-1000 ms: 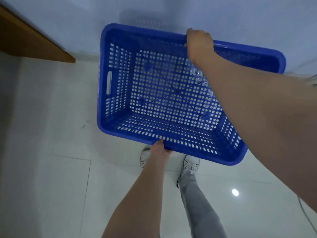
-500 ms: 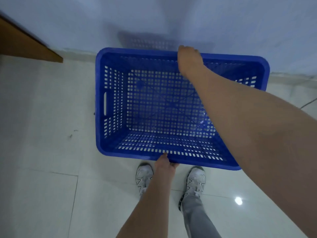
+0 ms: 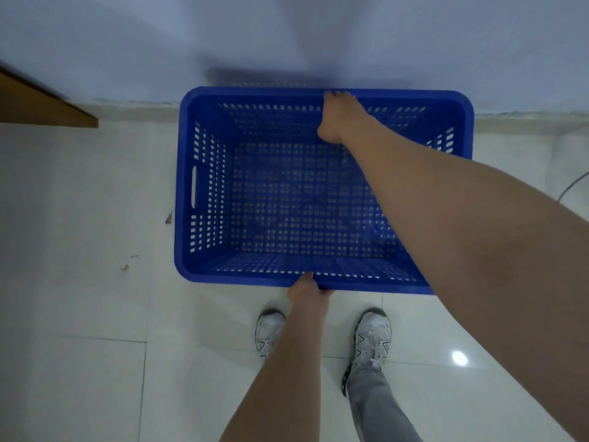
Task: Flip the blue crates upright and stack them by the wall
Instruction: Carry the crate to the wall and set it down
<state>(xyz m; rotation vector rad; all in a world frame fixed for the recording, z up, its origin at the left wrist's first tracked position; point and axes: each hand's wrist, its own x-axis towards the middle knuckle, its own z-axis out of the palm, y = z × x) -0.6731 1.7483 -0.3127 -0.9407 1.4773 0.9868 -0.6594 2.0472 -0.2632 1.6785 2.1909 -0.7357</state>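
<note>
1. The right arm [image 3: 462, 224] covers the right side of the blue crate [image 3: 204, 186], so its near right corner cannot be seen.
2. The fingers of the left hand [image 3: 307, 288] are tucked under the crate's near rim.
3. The wooden board [image 3: 38, 103] is cut off at the left edge.
4. Holes in the crate's bottom look blurry.
5. A thin cable [image 3: 573, 185] runs off the right edge.

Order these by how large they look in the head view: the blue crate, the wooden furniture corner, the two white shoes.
1. blue crate
2. wooden furniture corner, cut off by the frame
3. white shoes: the right shoe and left shoe look alike; arms cover parts.
</note>
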